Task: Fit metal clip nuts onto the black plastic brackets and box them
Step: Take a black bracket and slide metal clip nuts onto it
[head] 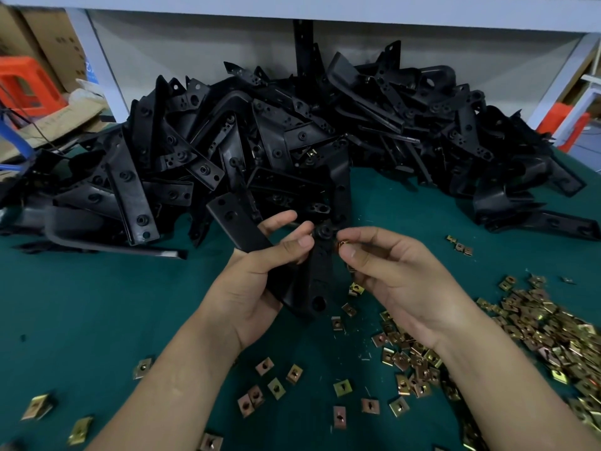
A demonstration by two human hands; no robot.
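Note:
My left hand (260, 275) grips a black plastic bracket (317, 275) above the green table, thumb across its upper arm. My right hand (393, 275) pinches a small brass-coloured clip nut (342, 245) between thumb and forefinger, right at the bracket's top edge beside a round boss. A second nut seems tucked under the right fingers. Whether the nut is seated on the bracket is unclear. Loose clip nuts (533, 323) lie heaped at the right and scattered along the front.
A big heap of black brackets (292, 141) fills the back of the green table (97, 314). Cardboard boxes (55, 43) and an orange stool (22, 83) stand at the far left, another orange stool (566, 125) at the far right. A white shelf runs overhead.

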